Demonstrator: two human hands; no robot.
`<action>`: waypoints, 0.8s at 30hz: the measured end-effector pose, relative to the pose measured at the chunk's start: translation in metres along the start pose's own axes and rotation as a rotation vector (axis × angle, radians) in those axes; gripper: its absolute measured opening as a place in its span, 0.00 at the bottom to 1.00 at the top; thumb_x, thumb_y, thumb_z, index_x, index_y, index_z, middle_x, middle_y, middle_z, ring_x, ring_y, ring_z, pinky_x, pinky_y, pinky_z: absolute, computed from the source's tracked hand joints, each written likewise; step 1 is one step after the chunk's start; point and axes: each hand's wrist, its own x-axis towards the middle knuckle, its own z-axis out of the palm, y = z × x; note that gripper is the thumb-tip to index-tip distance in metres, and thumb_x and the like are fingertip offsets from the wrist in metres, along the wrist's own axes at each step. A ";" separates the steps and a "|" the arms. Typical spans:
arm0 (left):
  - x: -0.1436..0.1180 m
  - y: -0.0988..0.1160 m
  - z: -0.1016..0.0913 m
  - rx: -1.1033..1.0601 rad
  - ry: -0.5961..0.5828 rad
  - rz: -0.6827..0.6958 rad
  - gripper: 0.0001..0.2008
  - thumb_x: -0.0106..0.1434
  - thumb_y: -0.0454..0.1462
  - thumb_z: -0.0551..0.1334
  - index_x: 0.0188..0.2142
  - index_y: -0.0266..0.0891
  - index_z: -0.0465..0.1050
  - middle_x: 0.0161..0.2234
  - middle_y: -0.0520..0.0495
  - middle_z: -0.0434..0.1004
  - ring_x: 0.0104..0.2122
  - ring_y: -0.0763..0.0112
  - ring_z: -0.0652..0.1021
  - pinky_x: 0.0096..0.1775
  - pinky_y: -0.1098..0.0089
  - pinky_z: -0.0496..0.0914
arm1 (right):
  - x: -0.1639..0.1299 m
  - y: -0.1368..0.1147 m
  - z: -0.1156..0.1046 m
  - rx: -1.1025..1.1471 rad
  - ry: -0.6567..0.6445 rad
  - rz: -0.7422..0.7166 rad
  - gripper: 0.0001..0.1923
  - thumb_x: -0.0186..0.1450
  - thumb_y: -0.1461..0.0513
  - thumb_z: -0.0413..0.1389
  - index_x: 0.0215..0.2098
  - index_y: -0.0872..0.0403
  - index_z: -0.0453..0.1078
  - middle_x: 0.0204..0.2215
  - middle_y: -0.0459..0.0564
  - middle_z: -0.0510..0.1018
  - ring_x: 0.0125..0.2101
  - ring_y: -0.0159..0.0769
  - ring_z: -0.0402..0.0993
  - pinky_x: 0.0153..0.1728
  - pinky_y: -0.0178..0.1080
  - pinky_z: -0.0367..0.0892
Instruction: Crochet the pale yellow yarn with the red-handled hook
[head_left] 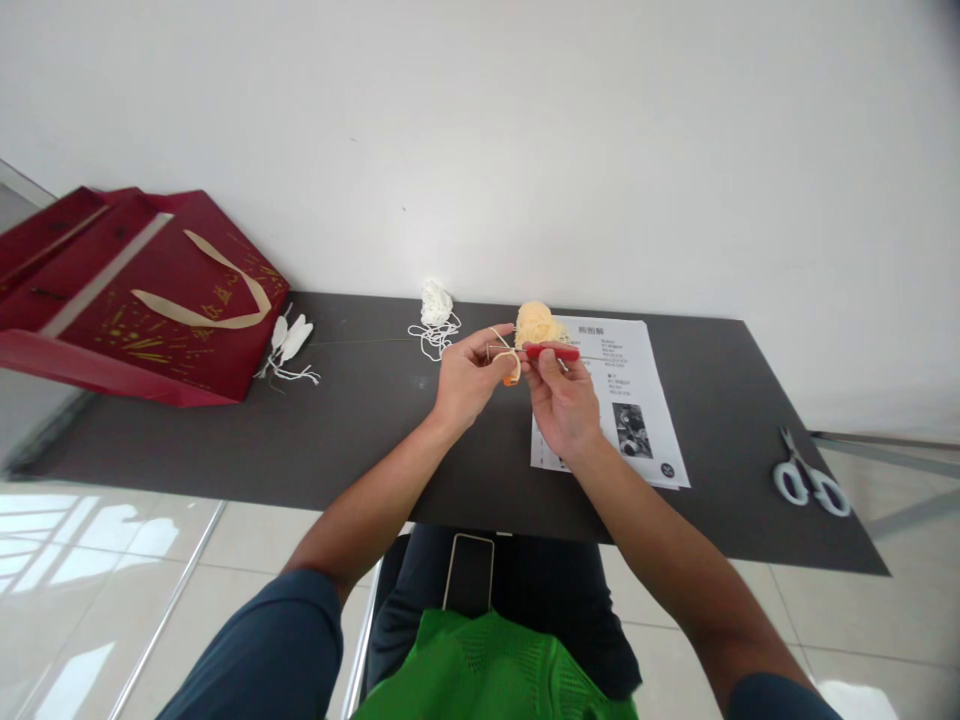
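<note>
Over the middle of the dark table, my right hand [564, 400] is closed round a crochet hook with a red handle [553, 352]. Its thin metal shaft points left toward my other hand. My left hand [471, 375] pinches a small piece of cream and orange crochet work [513, 374] between thumb and fingers. Yarn passes over the raised index finger of that hand. The hook's tip is at the crochet work; whether it sits inside a loop is too small to tell. Just behind my hands lies a pale yellow ball of yarn [535, 324].
Printed sheets [651, 400] lie partly under my right hand. White yarn [435, 303] is at the wall side, and small white crocheted pieces [292, 340] lie beside a red gift bag [187, 300] at left. Scissors [810, 480] rest at the right end. A phone [470, 573] is on my lap.
</note>
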 end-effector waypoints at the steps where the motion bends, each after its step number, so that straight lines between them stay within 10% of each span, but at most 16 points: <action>1: 0.000 0.000 0.000 0.009 0.000 0.011 0.23 0.53 0.36 0.73 0.50 0.38 0.80 0.30 0.51 0.81 0.30 0.71 0.81 0.36 0.69 0.75 | 0.000 0.000 0.000 -0.004 -0.002 -0.003 0.07 0.63 0.55 0.67 0.39 0.45 0.78 0.38 0.40 0.86 0.37 0.29 0.82 0.49 0.40 0.80; 24: -0.005 0.006 0.000 0.161 0.119 0.152 0.18 0.52 0.31 0.67 0.44 0.41 0.83 0.28 0.53 0.74 0.25 0.77 0.69 0.30 0.73 0.65 | 0.000 -0.014 0.003 -0.142 0.038 -0.248 0.09 0.60 0.56 0.69 0.33 0.46 0.74 0.33 0.42 0.81 0.32 0.30 0.74 0.37 0.37 0.71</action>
